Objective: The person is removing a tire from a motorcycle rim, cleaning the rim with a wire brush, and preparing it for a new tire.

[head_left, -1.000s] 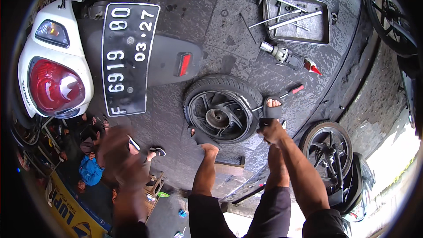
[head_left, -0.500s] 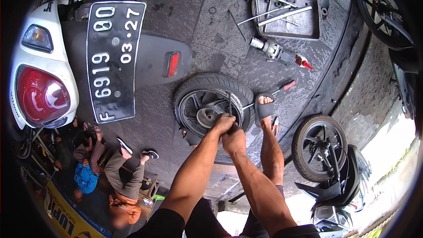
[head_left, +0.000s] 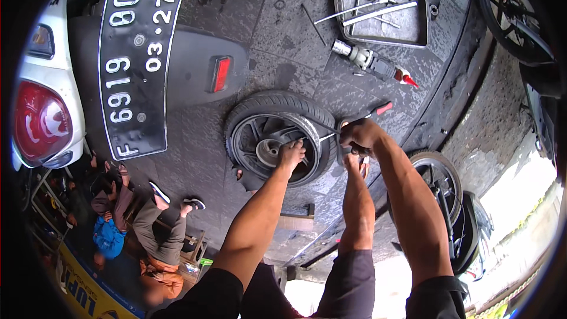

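A black motorcycle wheel (head_left: 254,119) with its tyre lies flat on the dark paved floor. My left hand (head_left: 292,155) rests on the inner rim at the lower right, fingers curled over it. My right hand (head_left: 356,134) is at the tyre's right edge, closed around a tool with a red-tipped handle (head_left: 384,108). Its thin metal shaft (head_left: 323,126) reaches in over the tyre towards the rim. My bare foot (head_left: 354,162) presses on the ground against the tyre just below the right hand.
A scooter's rear (head_left: 136,71) with a black plate and red tail light (head_left: 41,123) stands at left. A metal tray (head_left: 381,12) of long tools and a power tool (head_left: 369,60) lie behind. Another wheel (head_left: 438,180) is at right. People sit (head_left: 156,230) at lower left.
Both hands were together on the wheel's rim half a second ago. Now my right hand has pulled out to the right with the tool, and my left hand stays on the rim.
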The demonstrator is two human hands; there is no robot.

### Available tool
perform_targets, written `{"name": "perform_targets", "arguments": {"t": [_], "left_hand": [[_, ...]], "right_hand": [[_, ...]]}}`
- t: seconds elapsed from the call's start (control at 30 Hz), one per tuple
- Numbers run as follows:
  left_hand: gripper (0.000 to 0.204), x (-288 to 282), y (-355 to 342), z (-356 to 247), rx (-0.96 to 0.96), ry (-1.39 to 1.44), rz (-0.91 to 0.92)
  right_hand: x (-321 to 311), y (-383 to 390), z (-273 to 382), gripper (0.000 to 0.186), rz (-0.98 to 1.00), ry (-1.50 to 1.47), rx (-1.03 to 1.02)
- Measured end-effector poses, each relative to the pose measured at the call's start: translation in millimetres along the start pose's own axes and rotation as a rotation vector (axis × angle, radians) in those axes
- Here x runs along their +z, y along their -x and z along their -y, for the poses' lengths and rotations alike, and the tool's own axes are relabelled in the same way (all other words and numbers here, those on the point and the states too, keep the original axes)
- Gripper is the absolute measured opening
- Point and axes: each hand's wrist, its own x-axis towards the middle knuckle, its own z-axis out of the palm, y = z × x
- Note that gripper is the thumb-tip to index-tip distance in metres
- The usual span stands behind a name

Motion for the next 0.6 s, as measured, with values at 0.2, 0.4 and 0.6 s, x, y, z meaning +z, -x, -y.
{"name": "perform_targets", "arguments": {"t": [0.2,0.4,0.6], "left_hand": [[0.077,64,-72,23,0.323,-0.415,-0.16],[0.069,37,-112,32,0.131,-0.469,-0.646],[0.086,61,-87,43,0.242,-0.378,-0.577]], "right_hand": [[-82,-7,18,0.046,0.318,0.067,0.122],[-86,-29,19,0.056,0.414,0.063,0.077],[-123,-44,18,0.053,0.438,0.057,0.105]]}}
